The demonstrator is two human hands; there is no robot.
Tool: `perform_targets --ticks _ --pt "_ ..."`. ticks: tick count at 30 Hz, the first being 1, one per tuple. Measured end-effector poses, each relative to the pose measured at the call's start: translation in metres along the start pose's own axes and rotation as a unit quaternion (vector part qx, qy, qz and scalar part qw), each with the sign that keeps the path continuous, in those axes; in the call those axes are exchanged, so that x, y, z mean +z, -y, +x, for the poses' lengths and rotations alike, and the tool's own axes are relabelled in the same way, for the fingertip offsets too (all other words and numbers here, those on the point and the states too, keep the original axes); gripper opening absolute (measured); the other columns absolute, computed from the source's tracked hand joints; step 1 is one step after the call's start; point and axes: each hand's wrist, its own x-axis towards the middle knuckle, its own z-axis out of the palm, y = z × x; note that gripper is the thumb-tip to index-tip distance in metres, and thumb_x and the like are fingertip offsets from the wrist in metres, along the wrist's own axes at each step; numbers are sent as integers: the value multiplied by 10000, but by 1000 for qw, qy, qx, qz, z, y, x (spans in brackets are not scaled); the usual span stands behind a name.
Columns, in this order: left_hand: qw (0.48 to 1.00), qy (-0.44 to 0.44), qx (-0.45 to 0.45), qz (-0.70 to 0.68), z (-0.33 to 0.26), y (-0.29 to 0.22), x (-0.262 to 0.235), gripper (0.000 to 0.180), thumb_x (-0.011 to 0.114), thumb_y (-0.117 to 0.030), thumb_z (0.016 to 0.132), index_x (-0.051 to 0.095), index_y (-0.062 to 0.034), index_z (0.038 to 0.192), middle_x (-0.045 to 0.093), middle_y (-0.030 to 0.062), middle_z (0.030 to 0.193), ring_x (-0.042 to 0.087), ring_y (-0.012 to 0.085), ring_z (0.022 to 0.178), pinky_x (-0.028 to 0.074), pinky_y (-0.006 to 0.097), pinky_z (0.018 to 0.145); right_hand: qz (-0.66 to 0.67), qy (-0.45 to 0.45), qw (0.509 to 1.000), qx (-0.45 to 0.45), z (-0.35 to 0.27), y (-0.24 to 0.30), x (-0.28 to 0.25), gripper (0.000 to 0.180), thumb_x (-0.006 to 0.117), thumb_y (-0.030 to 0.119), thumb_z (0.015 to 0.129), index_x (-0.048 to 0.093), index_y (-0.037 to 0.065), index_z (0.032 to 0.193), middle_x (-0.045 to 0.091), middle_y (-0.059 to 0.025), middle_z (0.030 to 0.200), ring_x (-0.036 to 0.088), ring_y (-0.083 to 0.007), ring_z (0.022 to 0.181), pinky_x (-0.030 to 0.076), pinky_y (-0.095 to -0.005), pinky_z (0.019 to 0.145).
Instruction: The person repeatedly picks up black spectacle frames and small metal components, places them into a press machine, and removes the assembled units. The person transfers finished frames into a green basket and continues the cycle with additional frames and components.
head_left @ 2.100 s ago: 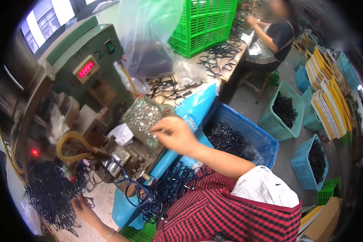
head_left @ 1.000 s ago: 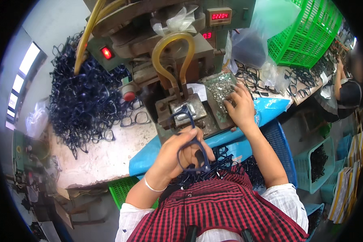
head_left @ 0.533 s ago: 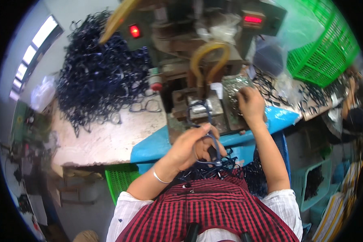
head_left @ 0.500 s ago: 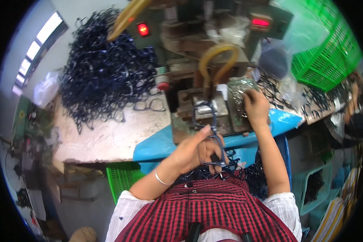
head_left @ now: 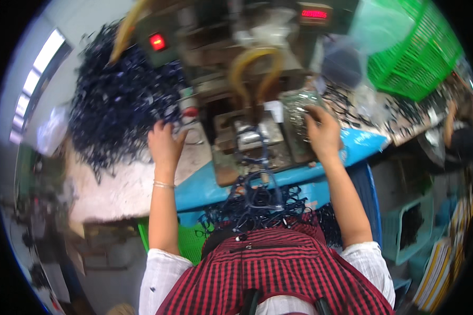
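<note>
our left hand [head_left: 165, 143] reaches out to the edge of the big heap of dark eyeglass frames [head_left: 122, 113] on the worn bench top [head_left: 136, 184], fingers spread and partly curled at the frames; the blur hides whether it has one pinched. our right hand [head_left: 323, 134] rests on the tray of small metal parts [head_left: 298, 107] beside the press fixture [head_left: 252, 139], fingers bent down into it; we cannot tell if it grips anything. more dark frames [head_left: 263, 202] lie piled in our lap against the blue ledge [head_left: 205, 184]. a green basket [head_left: 418, 52] sits at the far right.
</note>
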Motion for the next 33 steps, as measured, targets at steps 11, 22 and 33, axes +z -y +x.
perform_targets --ticks 11,22,33 --pt "991 -104 80 -9 -37 25 20 194 568 -106 994 739 -43 1060 619 237 1342 601 385 1070 478 434 949 -6 -111 991 78 -58 -7 -79 127 707 0 846 741 11 967 732 -100 952 684 -233 922 511 -328 858" --pt "704 -58 -238 -666 -33 -40 3 255 584 -225 1061 656 20 1062 682 78 900 667 130 786 534 243 676 266 55 962 -18 4 96 18 281 708 65 822 647 13 1091 716 -116 907 707 -236 886 533 -348 813" --pt "666 -189 104 -714 -3 -112 -130 185 599 -122 1031 612 23 1145 686 210 1084 700 291 952 632 362 742 502 124 838 172 -12 126 20 498 714 9 850 538 -34 1314 724 -24 895 644 -93 921 489 -257 886"
